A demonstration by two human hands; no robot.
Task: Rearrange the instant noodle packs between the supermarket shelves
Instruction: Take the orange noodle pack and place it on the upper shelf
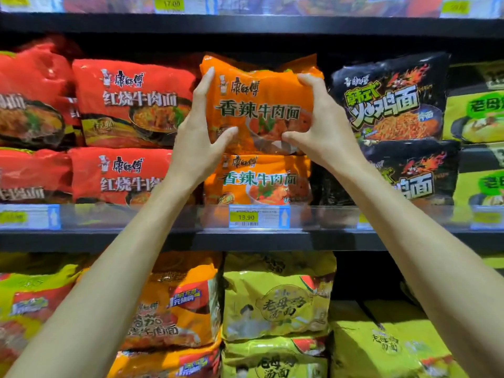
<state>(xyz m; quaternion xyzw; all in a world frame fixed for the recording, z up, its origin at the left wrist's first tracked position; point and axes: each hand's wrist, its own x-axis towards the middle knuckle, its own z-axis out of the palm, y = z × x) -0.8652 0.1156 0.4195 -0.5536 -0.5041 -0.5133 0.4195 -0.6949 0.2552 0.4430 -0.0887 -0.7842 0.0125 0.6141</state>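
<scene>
Gripping the top orange spicy-beef noodle pack [261,105] at both ends, left hand [199,137] and right hand [321,129] flank it evenly. It lies lengthwise sideways, directly above the lower orange pack [259,181].

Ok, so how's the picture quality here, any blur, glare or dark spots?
Head view: the upper orange pack, gripped by the left hand and right hand, is sharp and evenly lit. Head view: the clear shelf rail catches glare. Head view: the top price tag and lower left packs are blurred.
</scene>
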